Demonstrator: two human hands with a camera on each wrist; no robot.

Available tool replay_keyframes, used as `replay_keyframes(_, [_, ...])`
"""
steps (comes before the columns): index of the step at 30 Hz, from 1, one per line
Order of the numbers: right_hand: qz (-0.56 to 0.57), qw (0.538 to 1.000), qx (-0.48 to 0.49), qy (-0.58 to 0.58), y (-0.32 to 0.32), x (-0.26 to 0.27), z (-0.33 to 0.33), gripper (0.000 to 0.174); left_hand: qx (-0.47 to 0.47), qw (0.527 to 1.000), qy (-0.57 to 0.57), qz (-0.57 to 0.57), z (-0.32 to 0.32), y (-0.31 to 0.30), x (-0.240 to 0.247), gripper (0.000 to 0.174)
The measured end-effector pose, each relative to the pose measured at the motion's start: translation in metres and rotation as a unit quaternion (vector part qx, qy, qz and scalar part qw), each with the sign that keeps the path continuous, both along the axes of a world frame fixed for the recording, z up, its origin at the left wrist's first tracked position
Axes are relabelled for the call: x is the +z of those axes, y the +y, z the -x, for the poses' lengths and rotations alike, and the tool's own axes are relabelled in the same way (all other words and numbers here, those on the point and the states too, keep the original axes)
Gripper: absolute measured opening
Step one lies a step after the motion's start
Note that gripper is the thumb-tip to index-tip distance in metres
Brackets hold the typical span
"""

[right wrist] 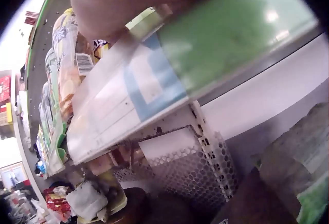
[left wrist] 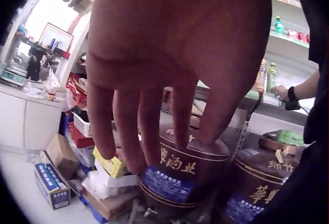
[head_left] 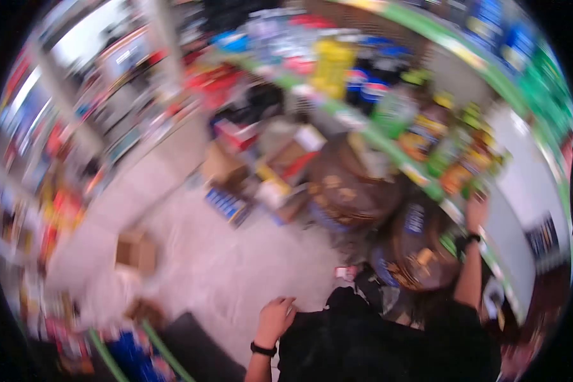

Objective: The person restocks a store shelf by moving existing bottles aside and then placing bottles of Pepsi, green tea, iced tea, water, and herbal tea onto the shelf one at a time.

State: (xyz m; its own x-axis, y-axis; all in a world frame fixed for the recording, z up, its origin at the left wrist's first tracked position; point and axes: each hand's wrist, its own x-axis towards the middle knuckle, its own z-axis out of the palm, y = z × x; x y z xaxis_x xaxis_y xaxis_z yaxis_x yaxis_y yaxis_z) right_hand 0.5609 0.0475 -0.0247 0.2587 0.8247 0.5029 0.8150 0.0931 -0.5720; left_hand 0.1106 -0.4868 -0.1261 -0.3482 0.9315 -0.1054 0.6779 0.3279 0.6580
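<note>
**Right hand (head_left: 477,211) beside a green bottle (left wrist: 272,73) at the shelf (right wrist: 221,49)**

The bottle stands upright near the shelf's front edge. The right hand is just beside its lower part, over the shelf's green rim; its fingertips are hidden or blurred, so I cannot tell whether they pinch the bottle or are apart. A dark band (head_left: 470,238) circles that wrist.

Well apart from the shelf, out over the floor (head_left: 204,267), the left hand (head_left: 275,323) has its fingers extended and holds nothing.

Along the shelf, next to the bottle, are orange drinks (head_left: 419,135); farther along it come dark bottles (head_left: 370,92) and a yellow pack (head_left: 332,63). Below the shelf are two brown jars (left wrist: 187,165). Past them, lower than the shelf, a blue box (head_left: 226,205) lies on the floor.
</note>
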Motion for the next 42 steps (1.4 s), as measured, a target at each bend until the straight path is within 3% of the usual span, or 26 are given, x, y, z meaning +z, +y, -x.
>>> replay_keyframes(1, [-0.027, 0.999, -0.026, -0.016, -0.015, 0.012, 0.017, 0.067, -0.037, 0.999, -0.011, 0.003, -0.005, 0.012, 0.002, 0.032])
replay_keyframes(4, [-0.048, 0.998, 0.024, 0.026, -0.038, 0.032, 0.037, 0.065, -0.114, 0.993, -0.034, 0.006, -0.017, 0.039, 0.008, 0.032])
replay_keyframes(9, [-0.050, 0.990, 0.086, 0.098, -0.048, 0.048, 0.041, 0.062, -0.236, 0.965, -0.105, -0.048, -0.047, 0.121, 0.070, 0.034])
replay_keyframes(15, [0.088, 0.986, 0.139, 0.019, -0.050, 0.097, 0.020, 0.070, -0.334, 0.917, -0.165, -0.145, -0.120, 0.232, 0.153, 0.033])
replay_keyframes(18, [0.150, 0.970, 0.190, -0.006, -0.036, 0.125, 0.009, 0.072, -0.385, 0.880, -0.154, -0.230, -0.165, 0.274, 0.188, 0.034])
replay_keyframes(19, [0.154, 0.964, 0.215, -0.021, -0.028, 0.130, 0.005, 0.071, -0.387, 0.881, -0.187, -0.199, -0.178, 0.284, 0.196, 0.035])
replay_keyframes(25, [0.153, 0.938, 0.309, -0.027, 0.032, 0.132, -0.010, 0.069, -0.409, 0.867, -0.120, -0.256, -0.226, 0.354, 0.228, 0.036])
replay_keyframes(30, [0.113, 0.923, 0.367, -0.014, 0.087, 0.110, -0.009, 0.072, -0.410, 0.863, -0.063, -0.289, -0.277, 0.413, 0.210, 0.046])
replay_keyframes(31, [0.096, 0.915, 0.391, 0.014, 0.092, 0.108, -0.007, 0.073, -0.411, 0.870, -0.112, -0.248, -0.289, 0.424, 0.199, 0.051])
replay_keyframes(34, [0.095, 0.920, 0.380, 0.007, 0.108, 0.104, 0.003, 0.074, -0.382, 0.882, -0.023, -0.275, -0.312, 0.452, 0.175, 0.056])
replay_keyframes(37, [0.106, 0.925, 0.365, -0.027, 0.121, 0.097, 0.009, 0.064, -0.362, 0.903, 0.023, -0.230, -0.322, 0.476, 0.161, 0.061])
replay_keyframes(42, [0.171, 0.905, 0.389, -0.012, 0.128, 0.106, 0.005, 0.065, -0.292, 0.929, 0.057, -0.221, -0.318, 0.496, 0.148, 0.065])
